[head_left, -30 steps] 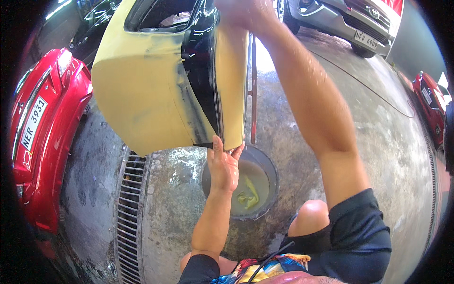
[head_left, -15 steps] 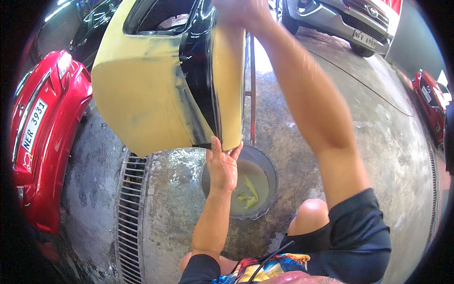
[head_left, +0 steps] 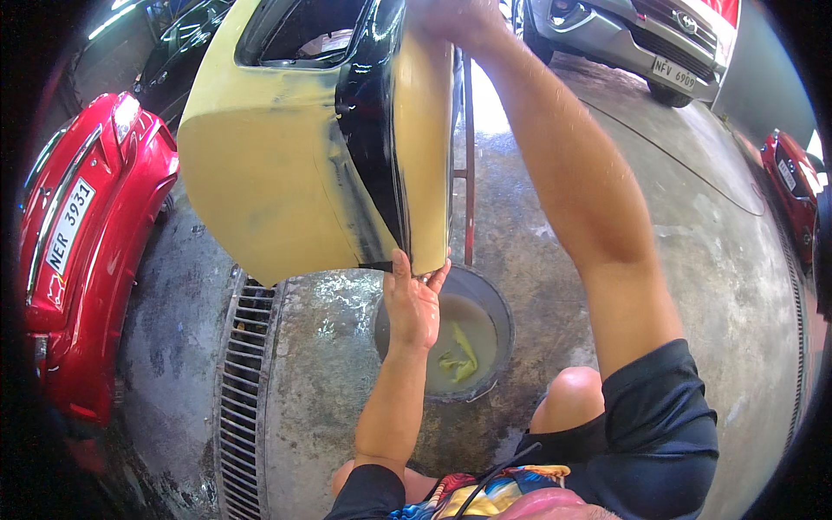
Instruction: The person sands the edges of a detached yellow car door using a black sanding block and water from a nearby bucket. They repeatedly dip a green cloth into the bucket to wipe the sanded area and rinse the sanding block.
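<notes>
A yellow-and-black car door (head_left: pixel 260 182) hangs in front of me, its window opening at the top and dark smudged patches beside the black strip. Around its lower corner my left hand (head_left: pixel 413 303) is closed, thumb on the face and fingers at the underside. High on the door's yellow edge lies my right hand (head_left: pixel 459 22), smeared by motion and partly cut off by the frame. Whether it holds anything is hidden. Below the left hand stands a dark round basin (head_left: pixel 507 334) of cloudy water, with a yellow-green cloth (head_left: pixel 462 354) in it.
A red car bumper (head_left: pixel 108 286) stands at the left, next to a floor drain grate (head_left: pixel 243 381). A reddish metal post (head_left: pixel 469 199) rises behind the basin. A silver vehicle (head_left: pixel 624 43) and a red car (head_left: pixel 790 191) are on the right. A thin hose (head_left: pixel 676 156) crosses the wet concrete.
The view has shifted slightly, so everything sits a little further right. My right hand stays high on the door's edge, still blurred; my left hand keeps its hold on the corner.
</notes>
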The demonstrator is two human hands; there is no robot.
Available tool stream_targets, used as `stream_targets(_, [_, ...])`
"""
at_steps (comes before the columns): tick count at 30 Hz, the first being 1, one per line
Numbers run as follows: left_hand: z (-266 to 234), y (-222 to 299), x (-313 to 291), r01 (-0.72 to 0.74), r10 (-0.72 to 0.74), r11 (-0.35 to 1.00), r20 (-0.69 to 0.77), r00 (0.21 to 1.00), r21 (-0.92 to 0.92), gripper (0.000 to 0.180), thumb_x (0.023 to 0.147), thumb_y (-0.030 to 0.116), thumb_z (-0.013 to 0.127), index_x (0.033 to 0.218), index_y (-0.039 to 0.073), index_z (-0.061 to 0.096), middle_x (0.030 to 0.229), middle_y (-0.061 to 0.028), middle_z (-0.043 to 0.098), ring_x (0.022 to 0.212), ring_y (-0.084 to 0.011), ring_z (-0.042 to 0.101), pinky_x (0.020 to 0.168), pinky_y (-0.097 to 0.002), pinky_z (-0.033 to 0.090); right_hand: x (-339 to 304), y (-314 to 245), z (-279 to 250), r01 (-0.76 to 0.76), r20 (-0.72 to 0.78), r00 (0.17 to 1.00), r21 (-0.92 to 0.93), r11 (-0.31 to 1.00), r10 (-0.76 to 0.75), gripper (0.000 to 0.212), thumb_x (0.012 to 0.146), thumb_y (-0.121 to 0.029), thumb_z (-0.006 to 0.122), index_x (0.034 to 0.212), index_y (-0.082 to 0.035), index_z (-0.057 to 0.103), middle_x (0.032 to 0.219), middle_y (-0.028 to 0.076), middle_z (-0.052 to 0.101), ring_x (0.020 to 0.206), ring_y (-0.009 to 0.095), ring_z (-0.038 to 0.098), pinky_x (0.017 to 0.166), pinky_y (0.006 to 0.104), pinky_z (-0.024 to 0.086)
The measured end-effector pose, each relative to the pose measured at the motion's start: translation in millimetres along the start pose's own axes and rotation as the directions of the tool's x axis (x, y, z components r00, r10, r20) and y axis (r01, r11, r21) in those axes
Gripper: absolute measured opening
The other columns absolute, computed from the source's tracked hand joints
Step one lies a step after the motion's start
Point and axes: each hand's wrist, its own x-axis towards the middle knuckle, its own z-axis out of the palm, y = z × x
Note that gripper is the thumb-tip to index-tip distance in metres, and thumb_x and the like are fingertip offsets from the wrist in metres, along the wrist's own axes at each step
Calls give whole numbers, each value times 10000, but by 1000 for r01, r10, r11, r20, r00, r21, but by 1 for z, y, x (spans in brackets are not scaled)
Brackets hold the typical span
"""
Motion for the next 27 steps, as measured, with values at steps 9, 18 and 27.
stream_targets(9, [-2, -5, 5, -9, 5, 999, -83, 997, -49, 614, 1083, 516, 542, 1439, 17, 505, 1370, -120, 631, 1276, -329, 611, 1124, -488, 484, -94, 4, -2, 391, -235, 869, -211, 896, -435, 371, 896, -141, 739, 1262, -76, 737, 1113, 174, 716, 1088, 348, 661, 934, 425, 511])
stream_targets(18, [-1, 0, 4, 12, -12, 1000, -13, 1000, -10, 628, 1071, 529, 560, 1428, 13, 524, 1370, -126, 637, 1277, -320, 614, 1110, -471, 490, -77, -9, 10, 215, -57, 974, -100, 972, -221, 399, 860, -92, 724, 1258, -68, 732, 1096, 216, 707, 1101, 409, 640, 982, 507, 478])
stream_targets(27, [-4, -2, 5, -16, 16, 1000, -19, 1000, -20, 652, 1063, 537, 572, 1425, -3, 522, 1349, -142, 649, 1244, -322, 638, 1110, -472, 489, -9, 6, 13, 122, -22, 992, -62, 991, -124, 289, 982, -154, 579, 1186, 12, 698, 918, 217, 741, 769, 330, 727, 686, 431, 583])
